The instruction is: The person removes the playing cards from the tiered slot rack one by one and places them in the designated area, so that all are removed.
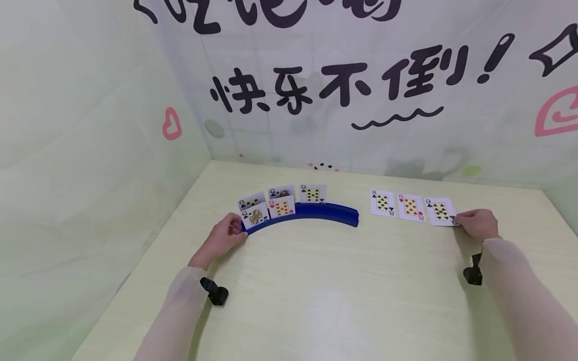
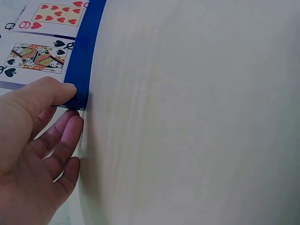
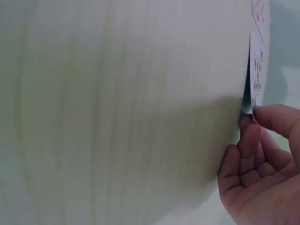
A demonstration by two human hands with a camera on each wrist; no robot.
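Operator: State the condition of the right fingers.

Technician: The right hand pinches the held card, a black-suited one, at its near right corner. In the right wrist view, thumb and fingertips meet at that corner, and a dark gap shows under the card's edge.

Operator: And the left?

Technician: The left hand grips the left end of the blue card holder. Its thumb lies on the holder's end; fingertips bear at the end face.

Operator: Specify the holder's load.

Technician: Front row: the queen of spades nearest the left hand, then a hearts card beside it. Rear row: three black-suited cards, left, middle and right. The holder's right portion is bare.

Operator: Where is the held card positioned?

Technician: Well right of the holder, at the right end of a row of three. To its left lie a second hearts card and, farther left, a flat black-suited card.

Operator: Surroundings?

Technician: A pale table, with a printed backdrop behind it.
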